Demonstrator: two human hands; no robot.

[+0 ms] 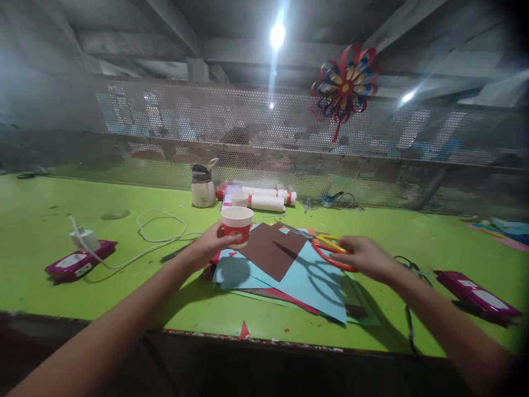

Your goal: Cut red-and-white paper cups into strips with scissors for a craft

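My left hand (215, 241) is closed around a red and white paper cup (238, 225), held upright above the left end of a paper pile. In my right hand (363, 255) is a pair of scissors (330, 251) with one yellow and one red-orange handle; the blades point left over the pile. Beneath lie light blue paper sheets (316, 284), with a brown paper sheet (275, 251) on top. Green and red sheets show at the pile's lower edges. The scissors cast a shadow on the blue paper.
Behind the cup stand a pale bottle (203, 190) and white paper rolls (266, 203). Purple power strips lie left (80, 262) and right (477, 295), with a white cable (136, 255) on the left. A perforated metal screen (231, 121) borders the green table (173, 309); a paper flower (346, 87) hangs there.
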